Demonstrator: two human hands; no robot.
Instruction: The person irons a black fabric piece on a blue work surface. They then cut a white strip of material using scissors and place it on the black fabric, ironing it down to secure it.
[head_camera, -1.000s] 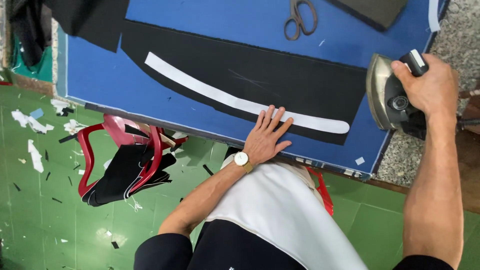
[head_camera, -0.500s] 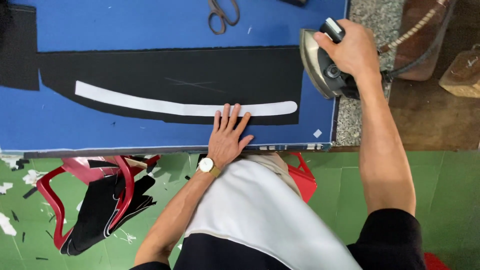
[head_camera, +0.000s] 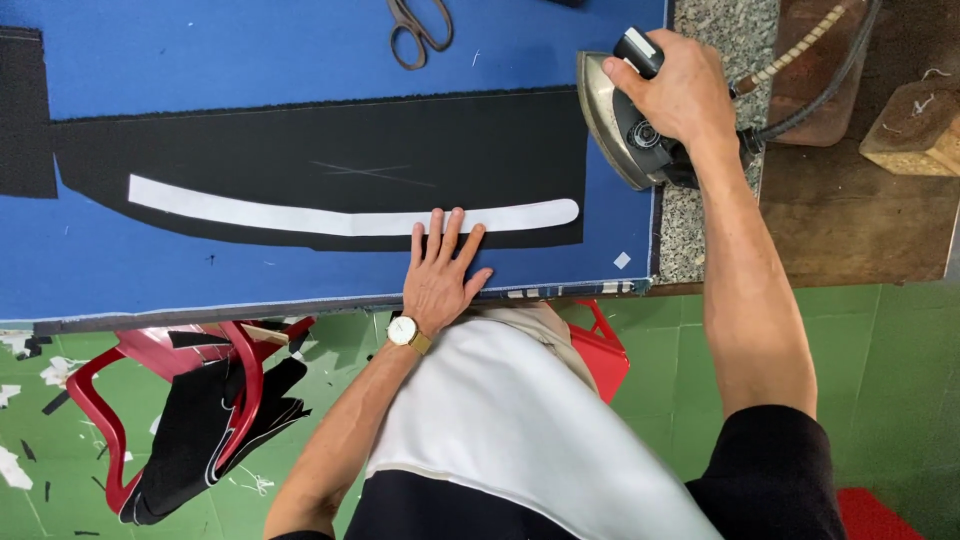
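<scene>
1. White strip (head_camera: 340, 215) is laid lengthwise, left to right, on black cloth (head_camera: 330, 160).
2. Strip is pinned by left hand (head_camera: 440, 270), fingers flat and spread.
3. Iron (head_camera: 625, 125) is gripped by right hand (head_camera: 685, 90), tilted, just beyond strip's right end.

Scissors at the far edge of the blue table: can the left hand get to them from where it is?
Probably yes. The left hand lies flat on the white strip, and only flat black fabric and bare blue table lie between it and the scissors; it holds nothing.
</scene>
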